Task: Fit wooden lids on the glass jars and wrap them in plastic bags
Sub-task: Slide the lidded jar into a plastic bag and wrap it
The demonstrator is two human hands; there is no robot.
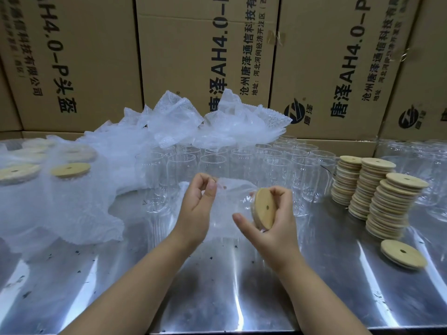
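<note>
Wooden round lid [262, 209] sits on the clear glass jar [233, 201], held sideways above the steel table [217, 286]; right hand [271, 230] grips the lid end, left hand [196, 204] pinches the clear bubble bag [227, 186] at its mouth: best held wide, jar fed in straight

Observed: left forearm [135, 281] and right forearm [314, 298] are bare along their whole visible length, from the lower edge of the frame to the wrist; anything worn higher up lies outside the view. Left hand [197, 206] and right hand [275, 238] are likewise bare, their outlines slightly stretched by the wide-angle lens. Fingers [211, 188] are slim and tapering, with short, plain nails rounded at the tip, the left thumbnail being the one most clearly seen
</note>
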